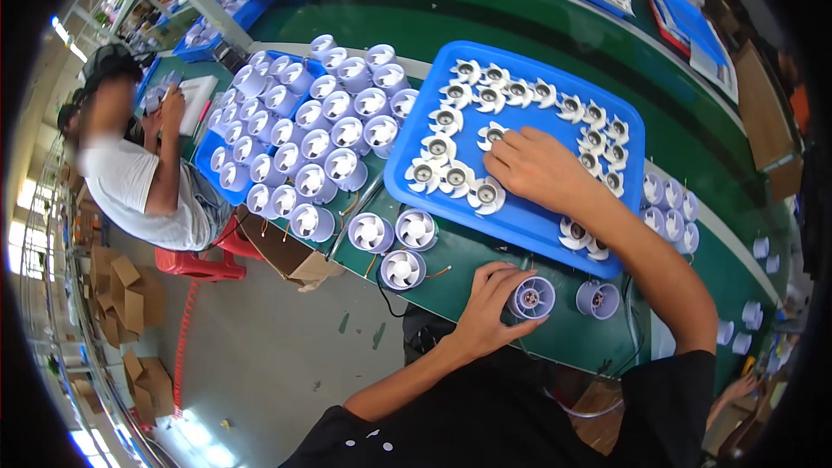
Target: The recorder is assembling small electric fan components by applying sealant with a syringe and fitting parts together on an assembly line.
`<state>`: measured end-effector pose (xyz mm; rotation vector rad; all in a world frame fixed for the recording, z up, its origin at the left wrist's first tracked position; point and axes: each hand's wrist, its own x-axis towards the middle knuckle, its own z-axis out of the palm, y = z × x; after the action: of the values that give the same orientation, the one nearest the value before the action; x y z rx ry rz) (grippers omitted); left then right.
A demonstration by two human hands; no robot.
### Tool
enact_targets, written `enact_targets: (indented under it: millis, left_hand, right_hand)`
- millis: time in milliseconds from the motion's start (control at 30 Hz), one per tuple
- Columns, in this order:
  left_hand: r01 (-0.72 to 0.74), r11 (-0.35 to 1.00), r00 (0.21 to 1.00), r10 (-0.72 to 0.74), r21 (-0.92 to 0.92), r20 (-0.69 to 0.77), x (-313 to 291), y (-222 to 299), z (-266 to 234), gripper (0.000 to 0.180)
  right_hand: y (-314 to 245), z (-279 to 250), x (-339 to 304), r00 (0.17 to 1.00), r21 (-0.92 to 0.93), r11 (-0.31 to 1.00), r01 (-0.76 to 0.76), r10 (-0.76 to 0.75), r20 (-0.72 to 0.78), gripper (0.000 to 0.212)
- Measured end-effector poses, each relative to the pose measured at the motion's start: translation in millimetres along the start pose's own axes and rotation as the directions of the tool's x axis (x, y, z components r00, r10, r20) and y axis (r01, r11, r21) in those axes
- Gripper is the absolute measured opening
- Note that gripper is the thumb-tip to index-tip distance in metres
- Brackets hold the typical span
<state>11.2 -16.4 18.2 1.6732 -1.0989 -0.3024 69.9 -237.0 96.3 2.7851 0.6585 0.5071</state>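
My left hand [492, 310] is wrapped round a pale lavender, round fan housing [544, 297] at the table's near edge. Its open end faces up, showing spokes and a small reddish centre. Over the blue tray [416, 134], my right hand [539, 169] has its fingers bent and closed at a white fan impeller [492, 135]; the fingertips are partly hidden. Several more white impellers [457, 176] lie round the sides of the tray, hubs up. Just right of the held housing sits another housing [598, 299] without an impeller.
Left of the tray, housings with white impellers [347, 133] stand crowded together, and three more fans [403, 269] sit nearer, with short wires. Further housings [663, 208] stand right of the tray. A co-worker [143, 156] sits at the left by a red stool [204, 262].
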Motion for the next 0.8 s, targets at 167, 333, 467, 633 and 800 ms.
enact_targets:
  millis: [167, 333, 467, 633, 800]
  left_hand:
    - [0.024, 0.997, 1.0, -0.023, -0.071, 0.009, -0.1, 1.4, -2.1, 0.066]
    - [0.08, 0.993, 0.997, -0.079, -0.092, 0.012, 1.4, 9.3, -26.2, 0.065]
    - [0.096, 0.991, 0.995, -0.099, -0.097, -0.028, 1.5, 14.5, -29.7, 0.063]
    - [-0.024, 1.0, 0.996, 0.025, -0.011, 0.089, 10.4, 18.1, -26.5, 0.064]
    - [-0.031, 0.998, 0.987, 0.04, -0.054, 0.158, 3.5, 17.2, -18.7, 0.067]
  right_hand:
    - [7.3, -1.0, -3.9, 0.994, -0.133, 0.987, 0.087, -0.095, -0.06, 0.013]
    - [-11.0, -58.7, -26.5, 0.928, 0.101, 0.975, -0.197, 0.218, -0.301, 0.015]
    - [-85.1, -109.6, -75.7, 0.352, 0.834, -0.251, -0.491, 0.819, 0.453, 0.003]
    - [-130.6, -92.4, -94.2, 0.247, 0.622, -0.546, -0.561, 0.607, 0.755, 0.007]
    - [-146.5, -103.1, -90.6, 0.185, 0.698, -0.354, -0.623, 0.8, 0.571, 0.011]
